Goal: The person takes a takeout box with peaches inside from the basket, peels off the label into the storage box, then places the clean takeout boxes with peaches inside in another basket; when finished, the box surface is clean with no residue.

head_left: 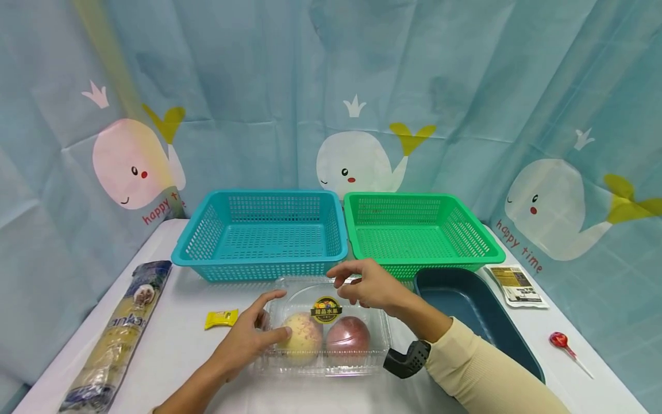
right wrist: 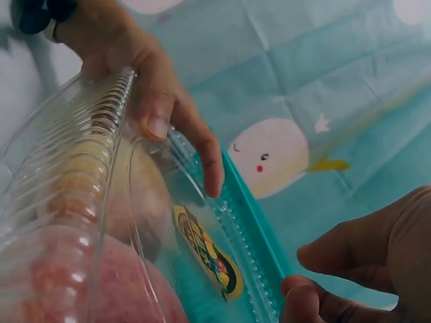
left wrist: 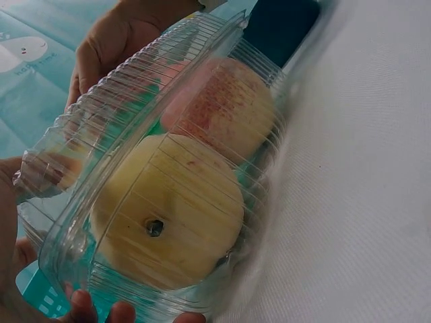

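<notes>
A clear plastic clamshell fruit box lies closed near the middle of the table. A round yellow fruit with pink speckles and a red round fruit show through its lid, which carries a black and gold label. My left hand grips the left side of the box, thumb on the lid; in the left wrist view its fingertips show along the lower edge. Above the box's far right part hovers my right hand, fingers loosely bent, holding nothing.
Behind the box stand a blue basket and a green basket. A dark blue tray lies right, near a foil-like packet and red lollipop. Left are a small yellow packet and a long noodle package.
</notes>
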`<state>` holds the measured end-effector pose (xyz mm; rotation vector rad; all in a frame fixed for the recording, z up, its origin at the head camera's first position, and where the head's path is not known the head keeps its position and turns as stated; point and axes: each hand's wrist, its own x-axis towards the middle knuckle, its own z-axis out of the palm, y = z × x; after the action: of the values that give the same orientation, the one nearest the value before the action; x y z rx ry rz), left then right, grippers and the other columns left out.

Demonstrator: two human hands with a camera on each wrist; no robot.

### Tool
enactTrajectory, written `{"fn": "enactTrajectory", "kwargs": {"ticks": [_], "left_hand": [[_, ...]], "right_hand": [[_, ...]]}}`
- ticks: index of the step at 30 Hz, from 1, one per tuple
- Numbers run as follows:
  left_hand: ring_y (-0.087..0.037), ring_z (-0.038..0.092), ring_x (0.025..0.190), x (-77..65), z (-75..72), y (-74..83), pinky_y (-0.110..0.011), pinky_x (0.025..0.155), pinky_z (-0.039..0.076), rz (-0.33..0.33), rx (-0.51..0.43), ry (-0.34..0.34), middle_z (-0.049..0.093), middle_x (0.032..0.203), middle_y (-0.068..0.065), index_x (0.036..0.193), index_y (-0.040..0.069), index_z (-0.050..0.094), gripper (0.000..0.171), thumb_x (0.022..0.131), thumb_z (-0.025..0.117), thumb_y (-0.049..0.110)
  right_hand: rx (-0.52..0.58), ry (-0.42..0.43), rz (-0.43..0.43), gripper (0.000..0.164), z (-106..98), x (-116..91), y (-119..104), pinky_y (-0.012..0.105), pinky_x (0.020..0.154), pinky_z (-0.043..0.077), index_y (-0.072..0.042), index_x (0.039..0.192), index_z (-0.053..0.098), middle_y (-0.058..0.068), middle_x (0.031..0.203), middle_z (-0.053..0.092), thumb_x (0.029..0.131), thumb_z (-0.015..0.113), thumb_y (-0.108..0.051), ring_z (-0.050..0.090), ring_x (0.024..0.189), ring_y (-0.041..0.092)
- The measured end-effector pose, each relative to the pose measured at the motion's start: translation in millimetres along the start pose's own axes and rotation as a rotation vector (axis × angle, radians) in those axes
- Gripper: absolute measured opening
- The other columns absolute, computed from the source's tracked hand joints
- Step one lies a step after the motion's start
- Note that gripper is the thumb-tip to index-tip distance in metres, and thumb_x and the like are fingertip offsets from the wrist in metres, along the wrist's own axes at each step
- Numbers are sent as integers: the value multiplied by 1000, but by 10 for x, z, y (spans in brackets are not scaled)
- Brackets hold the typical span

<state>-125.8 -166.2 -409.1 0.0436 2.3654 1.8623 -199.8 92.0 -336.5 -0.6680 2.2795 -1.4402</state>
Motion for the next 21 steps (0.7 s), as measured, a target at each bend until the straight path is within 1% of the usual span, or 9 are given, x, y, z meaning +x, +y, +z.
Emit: {"fn": "enactTrajectory", "kwargs": {"ticks": [4, 6, 10, 13, 15, 17, 21], "left_hand": [[-23, 36, 73, 2, 3, 0, -32, 55, 35, -12, 9, 10, 38, 83, -11, 141, 21, 47, 70, 78, 79, 15], [-22, 36, 73, 4, 7, -6, -32, 55, 35, -17, 11, 14, 38, 82, -10, 141, 21, 47, 71, 78, 79, 15], [-22, 36, 71, 5, 8, -12, -31, 54, 35, -11, 2, 6, 37, 82, -10, 141, 21, 47, 71, 78, 79, 16], [-22, 37, 70, 2, 1, -11, -31, 53, 35, 5, -5, -7, 37, 82, -11, 141, 21, 47, 70, 79, 79, 16], [-22, 37, 70, 2, -2, -4, -31, 53, 36, 10, -5, -11, 37, 82, -11, 140, 22, 48, 69, 79, 79, 16], [-23, 37, 71, 1, -3, 1, -31, 54, 36, 7, -3, -9, 37, 82, -12, 140, 22, 49, 69, 78, 80, 17], [-23, 37, 72, -1, -5, 12, -30, 54, 36, -2, -3, -5, 37, 82, -12, 139, 22, 49, 70, 77, 80, 18]], "right_hand": [[-40, -10, 7, 32, 41, 46, -6, 25, 45, 36, -2, 115, 67, 9, 94, 60, 85, 60, 3, 51, 56, 19], [-57, -21, 12, 30, 60, 62, -6, 26, 47, 38, -3, 112, 69, 8, 92, 61, 84, 61, 4, 50, 55, 16], [-76, -38, 29, 25, 98, 90, 11, 28, 50, 41, -1, 108, 70, 7, 86, 62, 85, 62, 5, 49, 57, 15], [-87, -19, 55, 20, 115, 109, 32, 28, 52, 43, -1, 103, 71, 9, 91, 64, 86, 63, 3, 51, 60, 15], [-101, 2, 74, 17, 121, 118, 39, 27, 52, 43, -3, 100, 73, 9, 94, 65, 85, 65, 1, 53, 62, 16], [-111, 14, 80, 14, 134, 131, 46, 27, 53, 44, -2, 96, 73, 9, 95, 66, 84, 67, 0, 55, 66, 16], [-143, 24, 55, 6, 185, 156, 56, 28, 59, 48, -1, 87, 73, 3, 82, 67, 81, 72, -1, 58, 72, 15]]}}
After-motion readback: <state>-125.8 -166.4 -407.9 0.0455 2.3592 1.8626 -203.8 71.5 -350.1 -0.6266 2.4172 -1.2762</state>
